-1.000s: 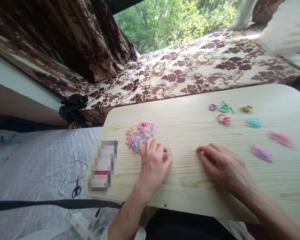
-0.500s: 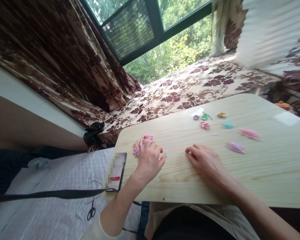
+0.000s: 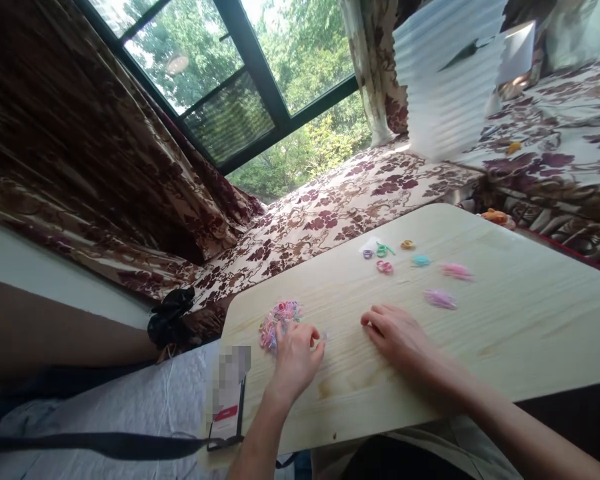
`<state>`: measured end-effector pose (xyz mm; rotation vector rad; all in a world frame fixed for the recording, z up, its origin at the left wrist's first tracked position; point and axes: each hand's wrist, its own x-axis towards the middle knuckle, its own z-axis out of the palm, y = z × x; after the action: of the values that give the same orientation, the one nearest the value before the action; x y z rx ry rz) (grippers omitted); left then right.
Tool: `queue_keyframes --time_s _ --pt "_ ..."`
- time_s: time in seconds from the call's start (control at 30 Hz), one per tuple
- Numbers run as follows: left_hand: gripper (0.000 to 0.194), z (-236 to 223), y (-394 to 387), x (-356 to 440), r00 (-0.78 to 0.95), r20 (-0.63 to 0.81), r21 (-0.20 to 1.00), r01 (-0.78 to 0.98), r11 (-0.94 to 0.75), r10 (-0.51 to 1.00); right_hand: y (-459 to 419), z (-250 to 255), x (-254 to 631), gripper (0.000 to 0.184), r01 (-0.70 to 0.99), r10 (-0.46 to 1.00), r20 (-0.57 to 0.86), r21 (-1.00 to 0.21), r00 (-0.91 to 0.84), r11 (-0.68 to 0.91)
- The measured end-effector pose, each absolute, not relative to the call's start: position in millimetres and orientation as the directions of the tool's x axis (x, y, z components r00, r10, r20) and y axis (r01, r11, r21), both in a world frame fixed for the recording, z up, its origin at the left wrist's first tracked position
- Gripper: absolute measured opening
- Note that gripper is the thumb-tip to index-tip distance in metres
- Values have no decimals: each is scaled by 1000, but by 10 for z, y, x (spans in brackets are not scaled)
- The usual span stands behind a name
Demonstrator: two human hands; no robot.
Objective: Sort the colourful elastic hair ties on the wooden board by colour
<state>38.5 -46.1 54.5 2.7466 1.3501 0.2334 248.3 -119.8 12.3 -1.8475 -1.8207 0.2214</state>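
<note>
My left hand (image 3: 297, 353) is over the near right side of a heap of thin, mixed-colour band-like pieces (image 3: 269, 331). Its thumb and index finger pinch together, and a tiny pale, see-through bit (image 3: 326, 336) shows at the tips, too small to name. My right hand (image 3: 393, 333) rests on the wooden table (image 3: 510, 333) with its fingers curled together; nothing shows in them. Beyond it lie sorted groups: purple loops (image 3: 368, 254), a green piece (image 3: 383, 250), pink-red loops (image 3: 385, 267), yellow loops (image 3: 407, 245), blue strands (image 3: 421, 260), pink strands (image 3: 457, 271) and lilac strands (image 3: 440, 299).
A phone-like flat item (image 3: 229, 400) with a black strap (image 3: 100, 445) lies at the table's left edge. A black bag (image 3: 171, 317) sits past the left corner. Floral cloth (image 3: 325, 220) covers the window ledge behind, and a white ridged panel (image 3: 445, 87) stands at back right.
The view has tilted up and shifted right, so everything sits lower and mostly further left. My left thumb and index finger have drawn closer together. My right hand stays resting on the table.
</note>
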Motion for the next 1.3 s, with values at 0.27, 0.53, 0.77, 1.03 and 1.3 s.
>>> queue_keyframes --time_s 0.27,0.53,0.77,1.03,1.3 --pt "9 477 -372 393 586 34 259 778 -573 810 -1186 80 2503 21 891 962 267 -446 47 80" --pt "13 435 -341 404 612 75 303 738 -603 787 -1183 124 2519 20 902 966 259 -420 14 100" --pt "16 366 -325 408 595 91 304 747 -592 798 -1166 159 2548 21 891 973 228 -436 -26 125" --pt "17 399 -348 403 587 67 418 718 -557 807 -1152 271 2496 20 877 964 260 -452 -47 165" --pt "16 414 -409 461 574 147 495 662 -563 805 -1139 321 2354 19 841 957 275 -495 -87 219"
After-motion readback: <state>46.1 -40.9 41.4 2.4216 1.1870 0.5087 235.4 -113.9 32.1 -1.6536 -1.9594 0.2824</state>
